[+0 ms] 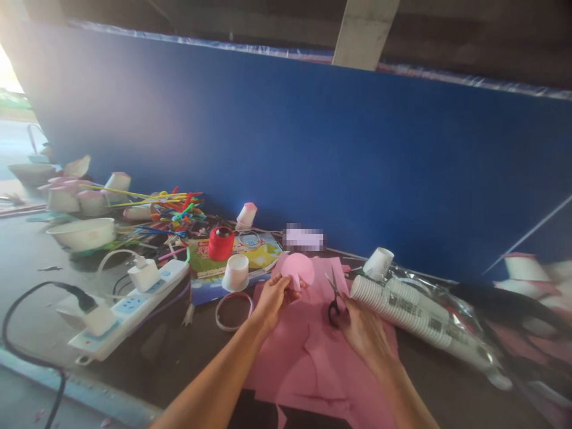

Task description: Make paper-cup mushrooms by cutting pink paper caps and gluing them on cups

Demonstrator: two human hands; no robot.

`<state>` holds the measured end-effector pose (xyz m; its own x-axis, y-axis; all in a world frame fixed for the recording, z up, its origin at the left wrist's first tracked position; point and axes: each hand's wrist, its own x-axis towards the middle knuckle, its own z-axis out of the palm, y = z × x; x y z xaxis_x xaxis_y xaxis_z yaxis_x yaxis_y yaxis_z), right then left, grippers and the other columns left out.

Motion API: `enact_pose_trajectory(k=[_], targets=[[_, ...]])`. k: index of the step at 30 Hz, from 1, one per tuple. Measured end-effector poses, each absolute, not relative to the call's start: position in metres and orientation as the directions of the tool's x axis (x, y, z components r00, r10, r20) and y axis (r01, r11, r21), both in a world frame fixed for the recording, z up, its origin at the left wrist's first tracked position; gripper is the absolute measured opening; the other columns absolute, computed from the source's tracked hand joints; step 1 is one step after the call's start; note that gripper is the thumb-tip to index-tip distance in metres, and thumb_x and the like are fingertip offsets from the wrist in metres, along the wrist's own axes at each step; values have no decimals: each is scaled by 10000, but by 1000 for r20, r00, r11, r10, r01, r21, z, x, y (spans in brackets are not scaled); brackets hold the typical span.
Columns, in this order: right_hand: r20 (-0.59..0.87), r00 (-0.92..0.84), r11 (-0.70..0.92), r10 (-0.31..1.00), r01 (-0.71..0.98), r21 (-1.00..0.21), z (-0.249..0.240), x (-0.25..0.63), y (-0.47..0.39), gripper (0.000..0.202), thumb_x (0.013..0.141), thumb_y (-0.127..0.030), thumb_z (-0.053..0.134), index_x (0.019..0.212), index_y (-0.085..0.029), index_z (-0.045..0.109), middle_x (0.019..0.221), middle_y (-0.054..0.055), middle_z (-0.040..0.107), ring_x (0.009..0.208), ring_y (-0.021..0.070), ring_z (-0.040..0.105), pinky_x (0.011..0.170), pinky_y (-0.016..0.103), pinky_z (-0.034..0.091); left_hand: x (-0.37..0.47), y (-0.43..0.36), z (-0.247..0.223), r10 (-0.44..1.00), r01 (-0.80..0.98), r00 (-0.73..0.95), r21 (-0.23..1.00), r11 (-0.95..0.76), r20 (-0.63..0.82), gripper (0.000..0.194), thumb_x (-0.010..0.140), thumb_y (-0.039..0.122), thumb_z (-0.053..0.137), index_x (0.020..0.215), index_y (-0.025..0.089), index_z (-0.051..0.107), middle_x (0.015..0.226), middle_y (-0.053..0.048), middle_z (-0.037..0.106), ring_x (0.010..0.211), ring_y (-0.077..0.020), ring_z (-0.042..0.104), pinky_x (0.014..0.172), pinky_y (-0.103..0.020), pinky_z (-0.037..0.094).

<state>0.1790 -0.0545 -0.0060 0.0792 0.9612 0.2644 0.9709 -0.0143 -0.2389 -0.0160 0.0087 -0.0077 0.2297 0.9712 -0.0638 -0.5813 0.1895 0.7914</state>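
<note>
Well left of the pink paper sheets (326, 363) stands a white bowl (84, 236), then a white power strip (129, 305) with plugs in it. Colourful pipe cleaners (181, 208) lie beyond the sheets' far left; nearer their left edge are a red thread spool (221, 245) and an upturned paper cup (236, 274). Over the sheets' far part, the left hand (273, 299) pinches a pink paper disc (301, 264). Over their right side, the right hand (364, 328) grasps black-handled scissors (333, 298), blades slightly apart. A sleeve of stacked paper cups (402, 310) lies against the sheets' right edge.
</note>
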Motion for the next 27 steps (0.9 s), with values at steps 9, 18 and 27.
enact_pose_trajectory(k=[9,18,27], targets=[[208,83,-63,975,993,-101,-6,170,-52,386,821,-249,439,1177,-181,572,956,113,657,884,230,620,731,286,424,-14,11,-13,976,-546,204,820,173,-70,183,712,295,621,695,129,545,642,-52,662,451,-84,562,505,-193,449],[418,177,12,891,911,-411,-23,169,-47,400,830,-355,417,1114,-145,606,1125,175,529,879,251,599,613,302,446,-11,5,-6,972,-534,233,832,148,-24,183,727,297,570,672,126,535,619,-44,643,408,-77,529,520,-225,444],[189,207,98,960,384,-918,21,148,-41,366,761,-511,518,764,-162,628,670,1,613,625,152,526,562,241,397,-9,-5,-13,929,-308,346,951,-22,134,247,738,338,533,587,145,506,514,14,529,388,-80,482,401,-192,336]])
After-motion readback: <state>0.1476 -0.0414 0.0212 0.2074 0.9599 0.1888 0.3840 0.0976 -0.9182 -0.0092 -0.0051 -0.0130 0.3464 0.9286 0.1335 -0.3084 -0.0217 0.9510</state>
